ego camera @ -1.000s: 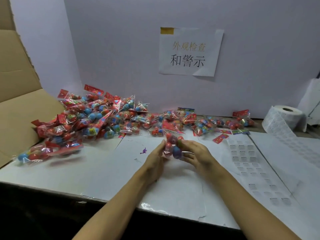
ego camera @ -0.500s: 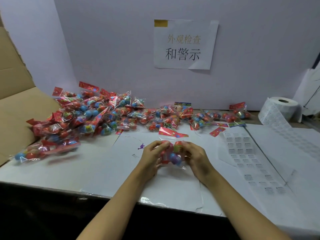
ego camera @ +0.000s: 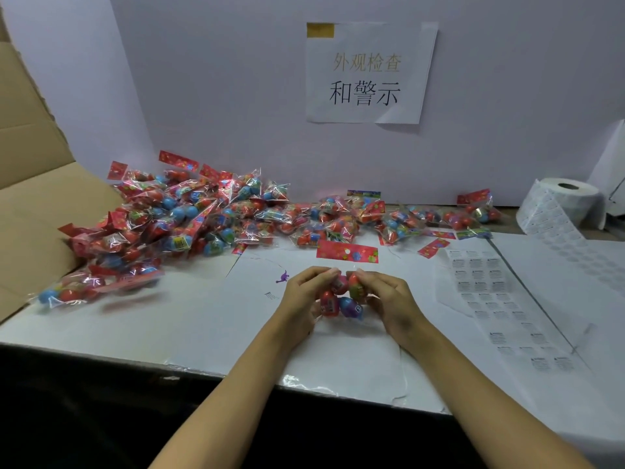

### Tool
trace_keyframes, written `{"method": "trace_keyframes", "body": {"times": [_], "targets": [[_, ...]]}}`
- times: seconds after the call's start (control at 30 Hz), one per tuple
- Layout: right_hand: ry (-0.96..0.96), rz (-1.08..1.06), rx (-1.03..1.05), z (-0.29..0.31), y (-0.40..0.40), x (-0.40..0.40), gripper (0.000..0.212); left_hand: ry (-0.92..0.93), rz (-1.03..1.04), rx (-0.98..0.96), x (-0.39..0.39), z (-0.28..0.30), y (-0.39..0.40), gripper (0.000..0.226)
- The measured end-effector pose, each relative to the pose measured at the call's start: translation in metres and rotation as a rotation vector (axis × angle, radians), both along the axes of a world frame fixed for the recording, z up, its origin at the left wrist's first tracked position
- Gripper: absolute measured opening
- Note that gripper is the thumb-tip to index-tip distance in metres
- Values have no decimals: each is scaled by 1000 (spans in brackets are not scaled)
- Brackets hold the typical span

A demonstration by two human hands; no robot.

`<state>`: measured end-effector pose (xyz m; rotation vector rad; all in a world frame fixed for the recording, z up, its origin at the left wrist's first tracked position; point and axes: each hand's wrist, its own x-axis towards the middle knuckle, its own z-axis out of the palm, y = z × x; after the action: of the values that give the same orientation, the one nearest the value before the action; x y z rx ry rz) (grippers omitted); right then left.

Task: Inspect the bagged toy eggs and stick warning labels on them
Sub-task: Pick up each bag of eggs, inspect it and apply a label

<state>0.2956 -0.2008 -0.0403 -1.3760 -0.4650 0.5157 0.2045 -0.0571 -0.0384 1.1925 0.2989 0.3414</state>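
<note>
At the table's near middle: two bare hands meet over one clear bag of toy eggs (ego camera: 341,297), lifted just above the white work surface (ego camera: 189,319).
Left hand: the left hand (ego camera: 301,299) grips the bag's left side, its fingers (ego camera: 324,273) curled over the top of the eggs.
Right hand: the right hand (ego camera: 389,301) grips the right side the same way, fingertips almost meeting those of the left.
Held bag: red, green and blue-purple eggs show between the palms; the red header card (ego camera: 347,251) stands up beyond the fingers.
Where the rest lie: a pile of bagged eggs (ego camera: 176,225) spreads across the far left of the table and trails right along the back wall, with one bag (ego camera: 478,211) at the far right end.
Labels: a sheet of warning labels (ego camera: 487,289) lies flat just right of the hands, several places on it bare; a label roll (ego camera: 563,206) sits at the far right, its strip running out toward the near edge.
Left edge: a cardboard flap (ego camera: 30,204) slopes down beside the pile.
Backdrop: a paper sign (ego camera: 368,72) with Chinese characters hangs on the white wall.
</note>
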Motion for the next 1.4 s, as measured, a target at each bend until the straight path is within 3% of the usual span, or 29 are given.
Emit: {"method": "trace_keyframes", "body": {"times": [0.17, 0.33, 0.43, 0.53, 0.6, 0.77, 0.83, 0.93, 1.27, 1.4], "targets": [[20, -7, 4, 1, 1, 2, 19, 19, 8, -39, 0, 2, 0, 13], [16, -14, -37, 2, 0, -1, 39, 19, 18, -26, 1, -1, 0, 12], [24, -51, -9, 5, 1, -1, 33, -4, 6, 22, 0, -2, 0, 13], [186, -97, 143, 9, 0, 5, 30, -30, -48, 10, 0, -1, 1, 30], [263, -129, 185, 10, 0, 6, 29, -28, -44, 4, 0, -2, 3, 27], [68, -23, 102, 5, 1, 3, 44, -87, 137, -136, -3, -4, 11, 23], [2, -41, 72, 1, 0, 3, 34, -83, 185, -167, -3, -2, 12, 20], [-32, -47, 56, -2, 0, 5, 24, -83, 180, -155, -4, -2, 11, 20], [-32, -104, 33, -5, 3, 6, 19, -96, 156, -144, -2, -6, 13, 25], [-140, -208, -75, -10, 4, 7, 21, -107, 163, -141, -1, -7, 12, 43]]}}
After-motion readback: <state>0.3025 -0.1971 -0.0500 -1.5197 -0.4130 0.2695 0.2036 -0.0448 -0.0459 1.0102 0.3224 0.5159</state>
